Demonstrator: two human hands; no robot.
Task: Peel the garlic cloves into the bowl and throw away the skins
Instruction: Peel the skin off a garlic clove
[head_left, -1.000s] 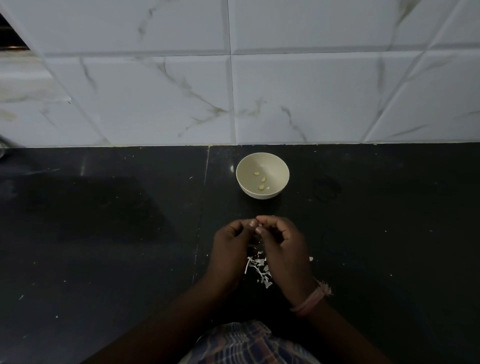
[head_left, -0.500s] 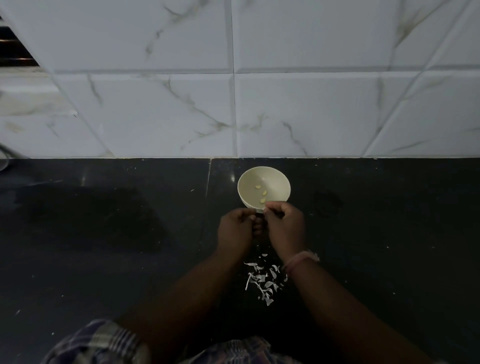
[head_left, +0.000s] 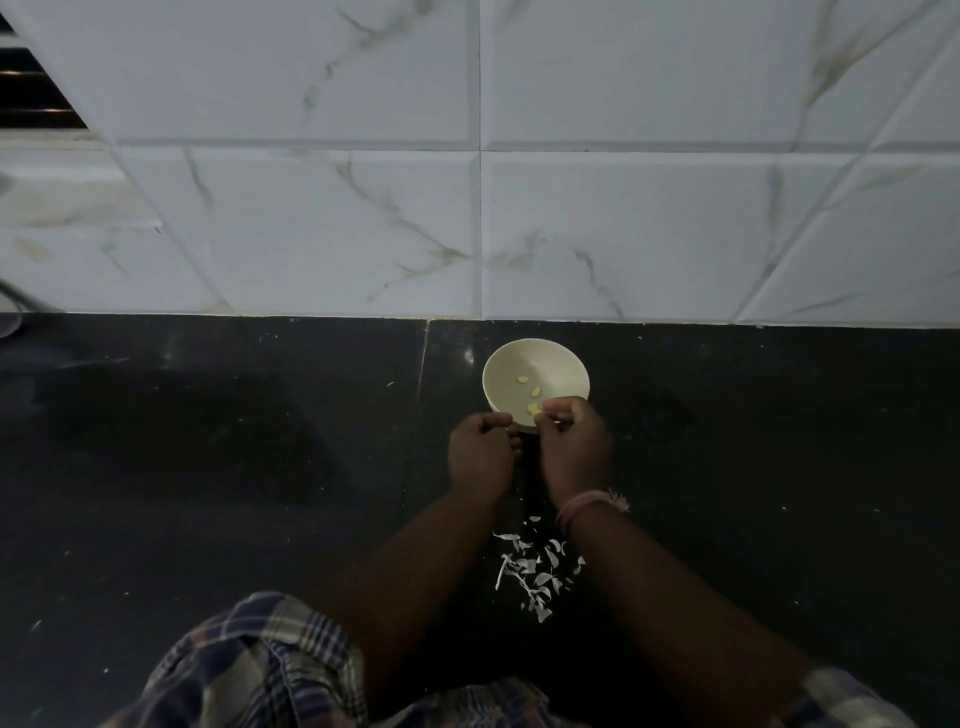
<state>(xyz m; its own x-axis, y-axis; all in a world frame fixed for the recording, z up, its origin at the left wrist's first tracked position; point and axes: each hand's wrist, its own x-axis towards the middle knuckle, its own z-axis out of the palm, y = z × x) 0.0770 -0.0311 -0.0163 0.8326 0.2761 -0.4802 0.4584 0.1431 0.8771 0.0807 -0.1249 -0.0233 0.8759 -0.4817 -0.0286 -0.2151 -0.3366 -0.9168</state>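
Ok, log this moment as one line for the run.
stage: peeling | left hand: curled, contents hidden | right hand: pinching at bowl rim | bowl: peeled cloves inside | skins: on counter, not discarded

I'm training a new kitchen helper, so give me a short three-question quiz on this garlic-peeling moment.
1. True or false: the bowl is empty.
2. Where do the garlic skins lie? A) in the bowl B) on the dark counter between the forearms C) on the wall tiles
3. Which wrist wears the pink band?

Key: 1. False; peeled cloves lie inside. 2. B. 3. The right hand's; the left hand has none.
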